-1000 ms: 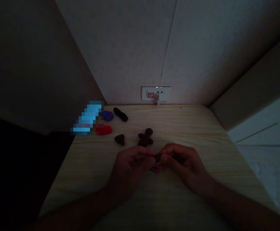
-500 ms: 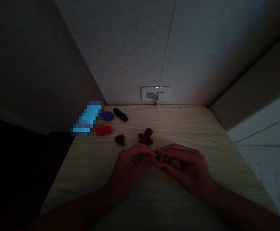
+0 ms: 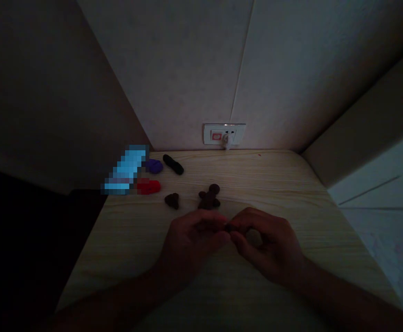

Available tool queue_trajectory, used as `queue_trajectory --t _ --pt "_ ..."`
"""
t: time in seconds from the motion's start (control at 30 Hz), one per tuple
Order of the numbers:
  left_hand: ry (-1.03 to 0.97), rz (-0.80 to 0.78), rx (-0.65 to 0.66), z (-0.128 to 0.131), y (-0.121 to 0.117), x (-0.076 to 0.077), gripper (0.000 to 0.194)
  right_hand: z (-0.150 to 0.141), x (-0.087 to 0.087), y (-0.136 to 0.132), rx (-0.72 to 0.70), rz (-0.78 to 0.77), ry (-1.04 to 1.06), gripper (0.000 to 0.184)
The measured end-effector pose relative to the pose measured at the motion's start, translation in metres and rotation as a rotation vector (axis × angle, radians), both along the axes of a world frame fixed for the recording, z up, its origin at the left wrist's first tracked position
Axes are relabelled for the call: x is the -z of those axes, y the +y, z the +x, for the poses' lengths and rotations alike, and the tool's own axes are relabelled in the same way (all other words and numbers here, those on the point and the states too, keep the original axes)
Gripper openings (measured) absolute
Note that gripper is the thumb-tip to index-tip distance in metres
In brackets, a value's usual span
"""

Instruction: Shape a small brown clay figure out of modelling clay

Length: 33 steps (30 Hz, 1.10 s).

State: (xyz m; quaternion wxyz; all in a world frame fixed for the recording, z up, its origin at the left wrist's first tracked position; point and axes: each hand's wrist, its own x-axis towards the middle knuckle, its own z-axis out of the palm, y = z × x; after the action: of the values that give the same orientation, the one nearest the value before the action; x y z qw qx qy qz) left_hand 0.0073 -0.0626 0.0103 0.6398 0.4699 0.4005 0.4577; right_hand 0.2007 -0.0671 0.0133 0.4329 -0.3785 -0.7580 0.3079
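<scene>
My left hand (image 3: pixel 192 237) and my right hand (image 3: pixel 269 242) meet at the fingertips low in the middle of the head view. Between them they pinch a small lump of dark brown modelling clay (image 3: pixel 228 227), mostly hidden by the fingers. Just beyond my left hand lies a brown clay figure (image 3: pixel 209 198) with a round head and stubby arms; its lower end is partly covered by that hand. To its left sits a loose piece of brown clay (image 3: pixel 172 200).
Farther back on the wooden table (image 3: pixel 250 175) are a black clay roll (image 3: pixel 173 164), a purple clay lump (image 3: pixel 155 166) and a red clay piece (image 3: pixel 149 186). A blurred-out bright blue object (image 3: pixel 127 170) is at the left edge. A wall socket (image 3: pixel 224 134) holds a plug.
My right fingers have curled in closer on the small clay lump, which is now more covered. My left hand has shifted slightly. The clay pieces on the table stay where they were.
</scene>
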Motion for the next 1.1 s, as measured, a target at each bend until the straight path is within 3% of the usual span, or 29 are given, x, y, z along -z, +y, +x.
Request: queue_trajectory --t 0.2,0.37,0.63,1.1 --pt "0.14 0.143 -0.038 -0.0023 0.0012 -0.0011 0.016 -0.0002 0.0005 0.0009 0.028 0.004 0.029 0.004" --pt "0.139 0.177 -0.073 -0.0026 0.0009 -0.0023 0.016 0.0027 0.0059 -0.0029 0.089 -0.117 0.079 0.006" --pt "0.054 0.037 -0.036 -0.0005 0.0032 -0.0061 0.008 0.0013 0.0015 0.0002 -0.037 -0.169 0.172 0.017" --pt "0.051 0.012 -0.027 0.0008 0.0002 -0.0039 0.013 0.001 0.0004 0.002 0.01 0.089 0.128 0.022"
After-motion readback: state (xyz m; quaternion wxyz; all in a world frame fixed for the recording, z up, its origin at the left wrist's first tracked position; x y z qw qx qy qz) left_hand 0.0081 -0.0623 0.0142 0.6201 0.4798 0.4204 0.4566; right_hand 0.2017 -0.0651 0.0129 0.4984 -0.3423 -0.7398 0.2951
